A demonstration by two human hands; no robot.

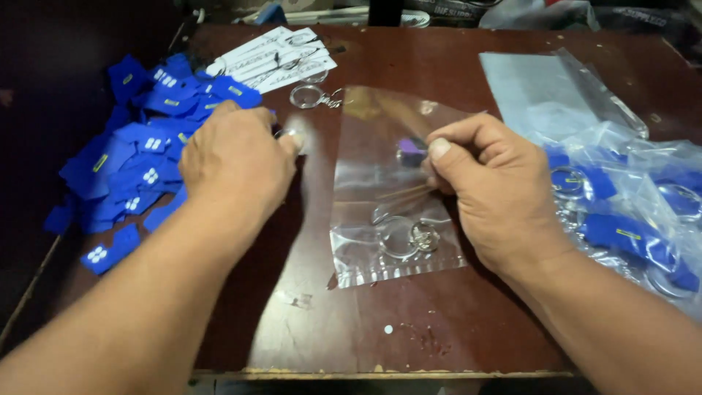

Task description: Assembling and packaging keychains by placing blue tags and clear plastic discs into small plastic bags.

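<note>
Head view, looking down at two bare hands over a dark red-brown surface (pixel 439 66). A clear bag (pixel 391 190) lies flat at the middle of the surface, between the hands, its sealed end toward the person. Inside it, near that end, sit a metal ring (pixel 424 236) and a clear round piece (pixel 395 238). The right hand (pixel 490 183) rests on the bag's right edge, its grip closed: thumb and fingers pinch the plastic near the open top, where a small purple bit (pixel 411 148) shows. The left hand (pixel 234 157) hovers just left of the bag, fingertips pinched on something small and blurred; what it holds cannot be told. Beyond the left hand, a clear keyring (pixel 307 96) lies beside white cards (pixel 270 55) at the far edge. A heap of blue tags (pixel 139 168) spreads over the left side of the surface. On the right, a pile of filled bags (pixel 629 219) holds blue tags and rings, with a flat stack of empty bags (pixel 526 80) behind it.
</note>
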